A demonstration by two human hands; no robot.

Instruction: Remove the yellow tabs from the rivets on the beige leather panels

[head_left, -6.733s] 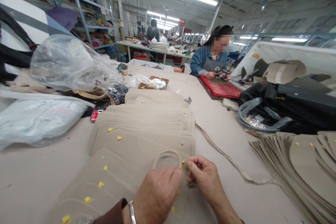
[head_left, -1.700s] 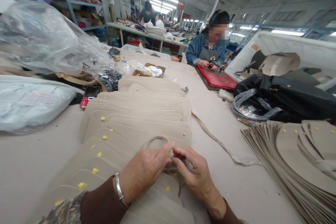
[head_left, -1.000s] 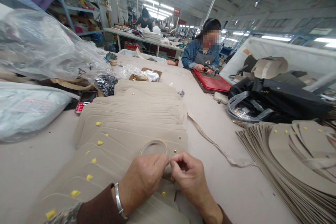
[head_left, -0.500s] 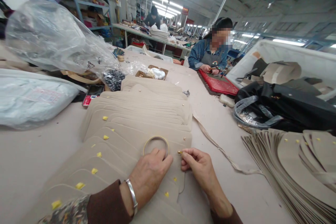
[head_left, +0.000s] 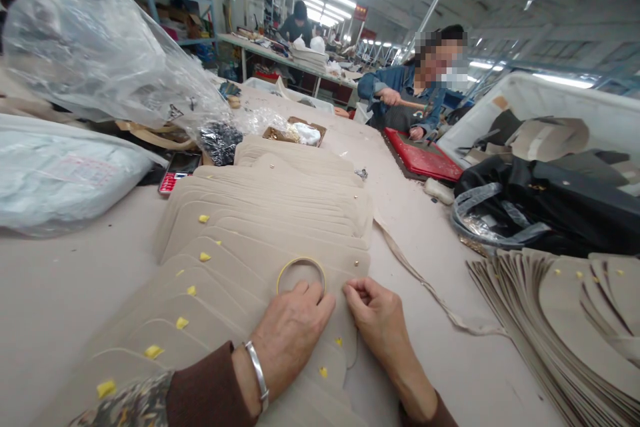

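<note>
My left hand (head_left: pixel 297 327) has its fingers curled over the near side of a roll of yellow-edged tape (head_left: pixel 280 271), which lies on overlapping beige panels (head_left: pixel 240 267). Close to its right, my right hand (head_left: pixel 377 313) pinches thumb and forefinger together at the panels' right edge. Whatever sits in that pinch is hidden. Just above it a small metal stud (head_left: pixel 357 263) shows on a panel. Yellow tape bits (head_left: pixel 182 323) mark the panels' left side, and another yellow bit (head_left: pixel 323 371) shows below my hands.
A fanned stack of beige pieces (head_left: pixel 530 333) lies right, below a black bag (head_left: pixel 555 187) and a white bin (head_left: pixel 530 90). A beige strip (head_left: pixel 425 287) crosses the table. Plastic bags (head_left: pixel 70 173) fill the left. Across the table a person (head_left: pixel 400 93) holds a hammer over a red board (head_left: pixel 425 157).
The small gold stud seen at my right fingertips is now out of sight. My left hand stays on the tape roll. The person across has raised a hammer. The view has shifted slightly.
</note>
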